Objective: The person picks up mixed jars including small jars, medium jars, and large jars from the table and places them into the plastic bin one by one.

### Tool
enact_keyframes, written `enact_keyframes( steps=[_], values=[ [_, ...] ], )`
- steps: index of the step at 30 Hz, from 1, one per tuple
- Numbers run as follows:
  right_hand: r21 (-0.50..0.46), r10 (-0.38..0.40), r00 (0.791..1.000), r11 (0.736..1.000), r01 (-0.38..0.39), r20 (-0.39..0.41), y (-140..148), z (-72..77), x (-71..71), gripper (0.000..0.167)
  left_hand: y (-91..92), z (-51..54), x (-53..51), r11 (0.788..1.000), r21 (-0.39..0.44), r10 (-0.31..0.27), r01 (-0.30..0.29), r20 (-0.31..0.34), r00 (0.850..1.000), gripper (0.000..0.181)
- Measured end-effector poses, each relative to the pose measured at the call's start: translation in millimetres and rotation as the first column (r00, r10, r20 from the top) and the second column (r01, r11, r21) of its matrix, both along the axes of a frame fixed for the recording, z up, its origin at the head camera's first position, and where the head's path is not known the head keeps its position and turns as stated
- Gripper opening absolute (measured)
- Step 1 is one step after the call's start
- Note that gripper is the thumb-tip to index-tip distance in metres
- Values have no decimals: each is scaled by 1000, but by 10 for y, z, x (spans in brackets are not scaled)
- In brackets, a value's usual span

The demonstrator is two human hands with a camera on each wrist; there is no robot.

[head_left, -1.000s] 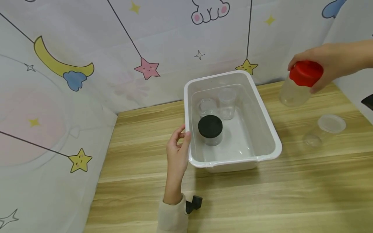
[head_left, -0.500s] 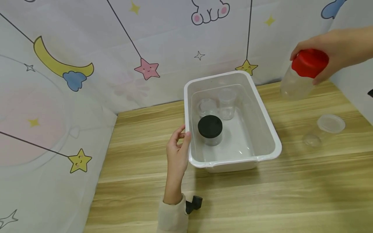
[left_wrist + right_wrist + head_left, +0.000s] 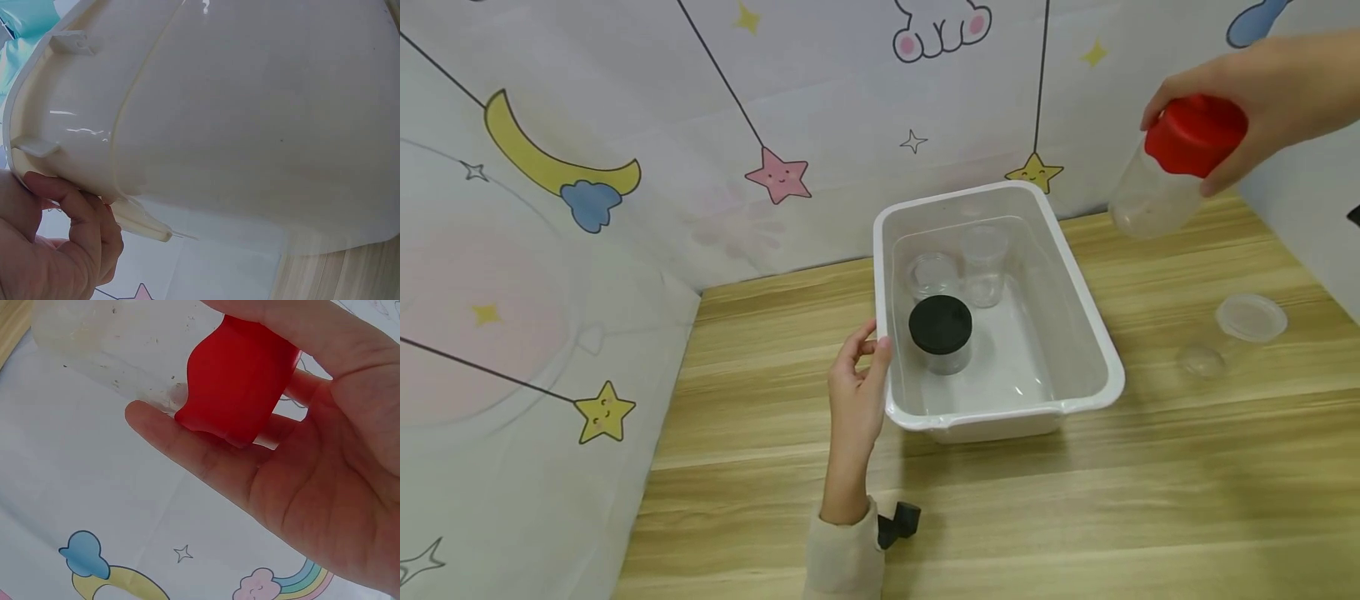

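In the head view, my left hand (image 3: 859, 387) grips the left rim of a white plastic tub (image 3: 1082, 312), thumb on the rim and fingers outside; the left wrist view shows those fingers (image 3: 94, 231) curled at the rim's underside. My right hand (image 3: 1277, 100) holds a clear jar with a red lid (image 3: 1197, 135) by its lid, tilted and raised above the table's back right. In the right wrist view the thumb and fingers span the red lid (image 3: 234, 381), and the jar's clear body shows small specks. Inside the tub stand a black-lidded jar (image 3: 941, 325) and two clear containers (image 3: 985, 267).
A clear container with a translucent lid (image 3: 1251, 318) is on the wooden table (image 3: 760, 433), right of the tub. A patterned cloth (image 3: 820, 100) hangs behind the table. A black object (image 3: 901, 525) is at my left sleeve.
My right hand has lifted the red-lidded jar up off the table, and the jar has tilted more. The left hand and the tub have stayed in place.
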State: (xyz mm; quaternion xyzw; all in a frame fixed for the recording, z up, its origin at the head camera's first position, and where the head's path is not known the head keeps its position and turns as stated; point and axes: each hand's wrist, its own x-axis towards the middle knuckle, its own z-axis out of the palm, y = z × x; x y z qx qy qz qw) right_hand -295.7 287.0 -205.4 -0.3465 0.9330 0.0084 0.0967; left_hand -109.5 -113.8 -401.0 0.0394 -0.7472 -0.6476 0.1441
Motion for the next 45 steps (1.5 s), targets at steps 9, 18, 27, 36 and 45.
enact_keyframes(
  steps=[9, 18, 27, 36, 45],
  values=[
    [-13, 21, 999, 1000, -22, -28, -59, 95, -15, 89, 7, -5, -7, 1000, 1, 0, 0, -4, 1000, 38],
    [-59, 30, 999, 998, -32, -41, -180, 136, 27, 86, 20, -5, -21, 1000, 6, -1, 1, 0, 1000, 38],
    [-77, 47, 996, 996, -52, -75, -365, 168, 39, 86, 14, -4, -16, 1000, 2, 2, -2, 10, 1000, 38],
    [-49, 44, 999, 998, -44, -9, -536, 217, 48, 87, 17, -4, -12, 1000, 4, -4, 4, 10, 1000, 39],
    [-38, 53, 998, 998, -52, 25, -663, 216, 47, 89, 24, -13, -15, 1000, 9, -8, 8, 1, 1000, 39]
  ],
)
